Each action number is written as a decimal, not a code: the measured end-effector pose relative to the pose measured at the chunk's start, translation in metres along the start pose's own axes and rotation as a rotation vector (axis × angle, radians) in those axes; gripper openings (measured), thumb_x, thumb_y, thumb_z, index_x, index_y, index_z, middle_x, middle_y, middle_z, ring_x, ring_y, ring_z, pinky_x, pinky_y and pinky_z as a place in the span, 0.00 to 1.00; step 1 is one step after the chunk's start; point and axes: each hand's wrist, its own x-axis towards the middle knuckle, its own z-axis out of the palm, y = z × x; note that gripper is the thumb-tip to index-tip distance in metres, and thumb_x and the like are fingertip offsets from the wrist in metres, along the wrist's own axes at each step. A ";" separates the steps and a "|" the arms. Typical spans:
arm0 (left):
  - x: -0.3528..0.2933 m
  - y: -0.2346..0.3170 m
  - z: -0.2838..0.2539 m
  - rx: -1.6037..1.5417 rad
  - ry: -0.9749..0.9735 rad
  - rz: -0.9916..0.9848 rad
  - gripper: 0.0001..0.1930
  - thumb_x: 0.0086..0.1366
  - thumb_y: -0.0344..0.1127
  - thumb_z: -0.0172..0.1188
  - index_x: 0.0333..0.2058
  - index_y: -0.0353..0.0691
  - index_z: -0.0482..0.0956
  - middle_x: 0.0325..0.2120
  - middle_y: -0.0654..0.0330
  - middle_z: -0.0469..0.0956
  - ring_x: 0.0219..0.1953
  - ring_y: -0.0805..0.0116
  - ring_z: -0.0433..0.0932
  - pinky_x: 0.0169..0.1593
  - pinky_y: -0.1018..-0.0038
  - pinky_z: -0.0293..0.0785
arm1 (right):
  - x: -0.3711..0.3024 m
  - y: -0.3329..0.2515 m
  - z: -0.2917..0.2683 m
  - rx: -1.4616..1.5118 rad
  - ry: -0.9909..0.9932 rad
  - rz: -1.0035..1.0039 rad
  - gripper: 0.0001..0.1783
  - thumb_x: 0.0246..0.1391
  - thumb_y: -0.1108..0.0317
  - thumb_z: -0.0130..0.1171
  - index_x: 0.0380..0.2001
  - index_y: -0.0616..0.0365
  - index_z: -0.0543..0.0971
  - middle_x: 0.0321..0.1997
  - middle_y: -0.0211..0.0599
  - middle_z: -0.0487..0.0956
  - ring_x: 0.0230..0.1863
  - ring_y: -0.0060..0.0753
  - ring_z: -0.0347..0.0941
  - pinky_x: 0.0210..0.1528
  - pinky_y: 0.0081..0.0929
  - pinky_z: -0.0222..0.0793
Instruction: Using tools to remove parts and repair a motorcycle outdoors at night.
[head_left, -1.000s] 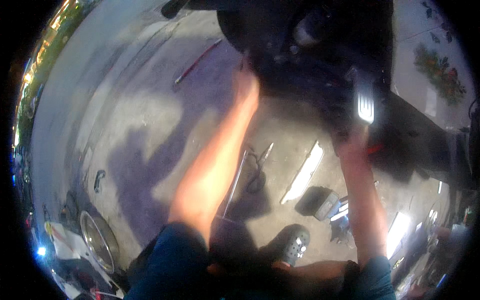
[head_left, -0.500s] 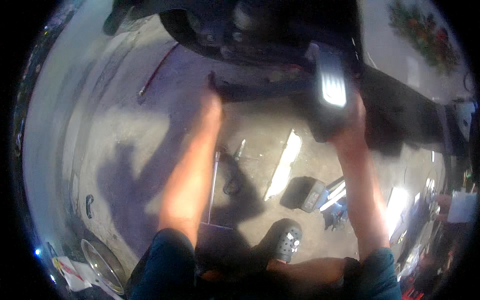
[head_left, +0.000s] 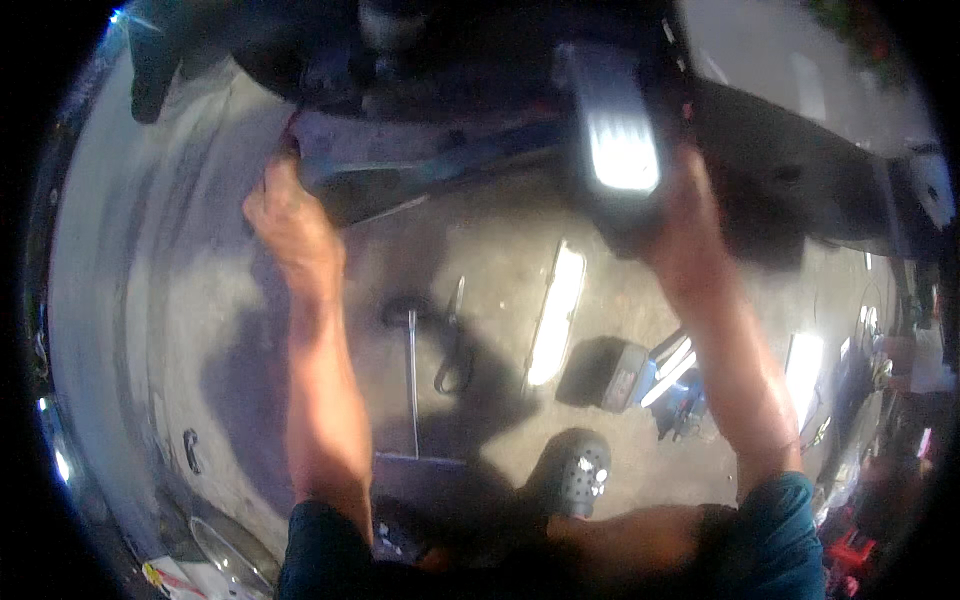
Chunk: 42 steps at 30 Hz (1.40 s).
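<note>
My left hand [head_left: 295, 220] reaches far forward at the left, its fingers curled closed. A thin reddish rod-like piece [head_left: 294, 122] shows just above the fingers; whether they hold it is unclear. From beside this hand a long dark bluish bar [head_left: 440, 168] runs right toward a ribbed, bright rectangular piece [head_left: 622, 145] in a dark housing. My right hand [head_left: 685, 215] is against the dark part beside that bright piece. It is blurred, and its fingers are hidden. Dark vehicle-like parts [head_left: 460, 70] hang above both hands.
On the concrete floor lie a long metal bar [head_left: 413, 385], a dark looped cord or strap [head_left: 452, 370], a bright strip [head_left: 557, 315] and a box-shaped grey-and-blue device [head_left: 628, 378]. A round metal rim [head_left: 225, 545] is lower left. My clog [head_left: 584, 475] stands near the lower middle.
My left hand has moved left and away from my right hand, so more of the dark bar shows between them. My right hand stays beside the bright piece. The view has shifted slightly.
</note>
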 end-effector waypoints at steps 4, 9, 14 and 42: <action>0.008 -0.103 0.037 0.685 -0.108 0.148 0.17 0.62 0.30 0.41 0.48 0.29 0.67 0.47 0.43 0.70 0.49 0.54 0.69 0.51 0.62 0.64 | 0.003 -0.003 0.028 -0.009 -0.093 0.023 0.19 0.56 0.56 0.49 0.43 0.59 0.72 0.38 0.38 0.77 0.36 0.32 0.75 0.38 0.28 0.73; -0.001 0.044 -0.028 -0.642 -0.067 -0.743 0.12 0.62 0.34 0.44 0.32 0.29 0.72 0.31 0.50 0.76 0.27 0.69 0.68 0.27 0.67 0.61 | -0.014 -0.008 0.034 0.074 -0.170 0.076 0.22 0.56 0.54 0.49 0.45 0.60 0.72 0.38 0.39 0.78 0.36 0.33 0.76 0.39 0.30 0.74; 0.025 -0.008 0.010 -0.350 0.230 -0.244 0.19 0.61 0.42 0.50 0.20 0.29 0.74 0.17 0.46 0.72 0.20 0.67 0.63 0.25 0.66 0.59 | -0.003 -0.012 0.017 -0.192 -0.125 0.016 0.20 0.54 0.60 0.52 0.47 0.60 0.70 0.42 0.40 0.76 0.40 0.33 0.75 0.43 0.29 0.72; 0.022 -0.015 0.017 -0.277 0.163 -0.085 0.08 0.60 0.34 0.49 0.30 0.36 0.74 0.16 0.49 0.73 0.22 0.46 0.73 0.26 0.57 0.66 | -0.017 -0.017 0.015 -1.797 -0.261 -0.555 0.25 0.56 0.69 0.49 0.57 0.61 0.62 0.58 0.44 0.66 0.55 0.35 0.65 0.59 0.28 0.59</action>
